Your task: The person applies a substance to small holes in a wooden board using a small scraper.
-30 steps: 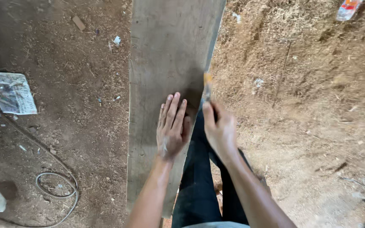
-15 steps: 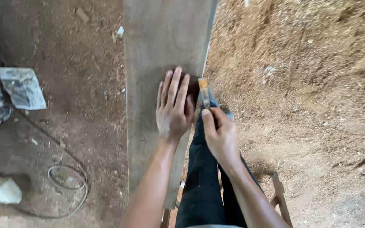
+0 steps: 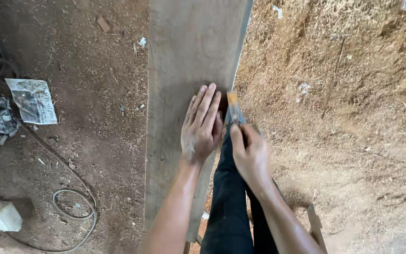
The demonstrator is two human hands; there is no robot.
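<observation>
Left hand (image 3: 202, 126) lies flat, fingers spread, near the wooden plank's (image 3: 189, 51) right edge. Right hand (image 3: 250, 153) is closed on a small orange-tipped tool (image 3: 233, 107) at that edge. Since 1 s ago both hands slid further up the plank, so work is advancing along the edge.

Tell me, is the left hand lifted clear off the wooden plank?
No, the left hand lies flat, palm down, fingers spread on the wooden plank, while the right hand grips a brush at its edge.
</observation>
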